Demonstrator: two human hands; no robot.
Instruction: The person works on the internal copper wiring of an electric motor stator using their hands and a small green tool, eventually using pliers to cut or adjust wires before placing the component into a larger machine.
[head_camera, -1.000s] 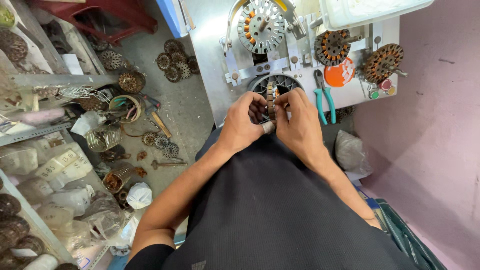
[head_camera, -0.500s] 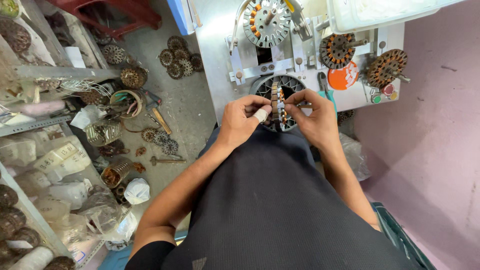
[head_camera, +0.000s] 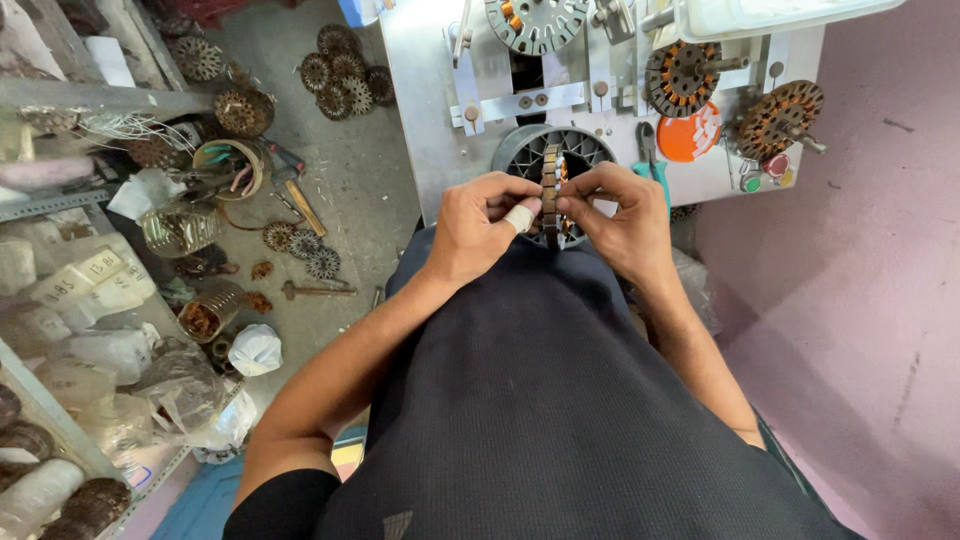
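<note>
Head view shows both hands closed on one thing: the left hand (head_camera: 478, 228), with a white tape on one finger, and the right hand (head_camera: 622, 222) pinch a round brown stator core of stacked metal plates with copper winding (head_camera: 549, 190), held on edge between the fingertips, above the lap. It looks stiff and rather heavy for its size; the plates have sharp edges, and the thin wire seems easy to damage. I think the outer rim is the safe place to hold, not the winding. Just behind it a grey ribbed round housing (head_camera: 520, 150) sits in the grey metal table (head_camera: 425, 120). Teal-handled pliers (head_camera: 652, 160) lie near the right hand.
</note>
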